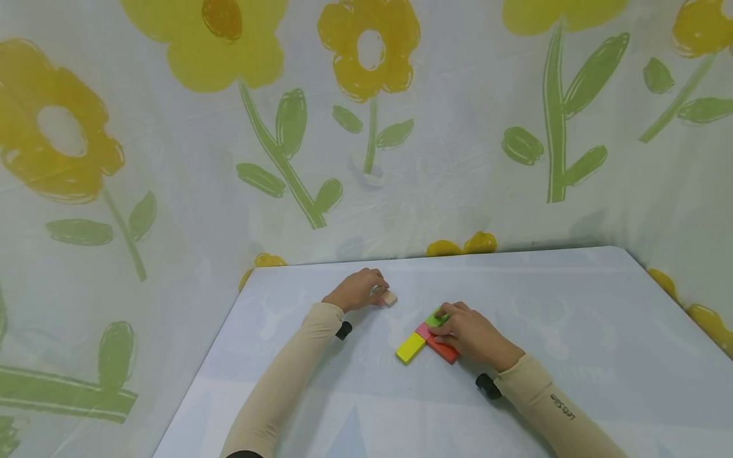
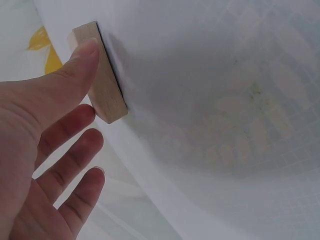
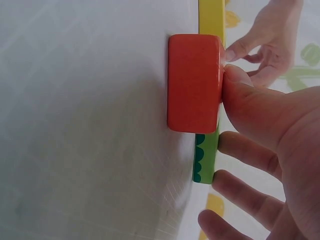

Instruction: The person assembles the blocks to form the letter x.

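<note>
My left hand (image 1: 356,290) pinches a small plain wooden block (image 2: 106,82) on the white table, its thumb on the block's near face. The three other fingers that show in the left wrist view are loosely bent beside it. Farther right, my right hand (image 1: 480,335) rests over a group of coloured blocks. Its thumb lies at the top edge of the red block (image 3: 195,82), and its fingertips touch the green block (image 3: 206,159). A pink block (image 1: 422,330) sits between the red, green and yellow ones. The yellow block (image 1: 410,348) extends toward the front left, with no hand on it.
The white table (image 1: 275,394) has faint printed patterns. Behind it hangs a pale cloth (image 1: 435,165) painted with yellow flowers. Black wrist-worn devices sit under both wrists, the right one (image 1: 488,386) close over the table.
</note>
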Demonstrator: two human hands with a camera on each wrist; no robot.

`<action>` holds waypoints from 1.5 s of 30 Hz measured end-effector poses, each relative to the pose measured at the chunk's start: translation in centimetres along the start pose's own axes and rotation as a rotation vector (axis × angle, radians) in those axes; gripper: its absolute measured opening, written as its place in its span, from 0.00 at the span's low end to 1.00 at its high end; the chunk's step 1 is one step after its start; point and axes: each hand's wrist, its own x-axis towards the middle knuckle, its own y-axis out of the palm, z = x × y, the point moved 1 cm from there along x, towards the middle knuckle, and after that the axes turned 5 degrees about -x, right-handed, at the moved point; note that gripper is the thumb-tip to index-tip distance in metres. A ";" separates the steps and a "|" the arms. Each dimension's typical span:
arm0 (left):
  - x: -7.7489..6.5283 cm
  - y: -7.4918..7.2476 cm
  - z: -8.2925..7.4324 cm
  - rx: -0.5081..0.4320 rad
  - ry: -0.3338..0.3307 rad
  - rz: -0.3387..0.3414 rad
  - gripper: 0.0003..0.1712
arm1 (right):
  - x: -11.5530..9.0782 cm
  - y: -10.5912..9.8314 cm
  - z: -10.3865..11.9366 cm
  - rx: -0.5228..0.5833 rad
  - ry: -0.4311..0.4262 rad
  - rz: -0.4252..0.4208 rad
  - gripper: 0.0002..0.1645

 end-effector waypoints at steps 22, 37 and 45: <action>1.1 0.9 0.3 0.142 0.042 0.068 0.20 | 0.0 0.0 0.0 0.010 -0.030 -0.017 0.17; 0.7 0.5 -0.3 0.172 0.077 0.081 0.17 | -0.1 0.0 0.1 0.010 -0.019 -0.023 0.17; 0.6 0.5 -0.3 0.167 0.095 0.070 0.16 | -0.1 0.0 0.0 0.017 -0.020 -0.018 0.17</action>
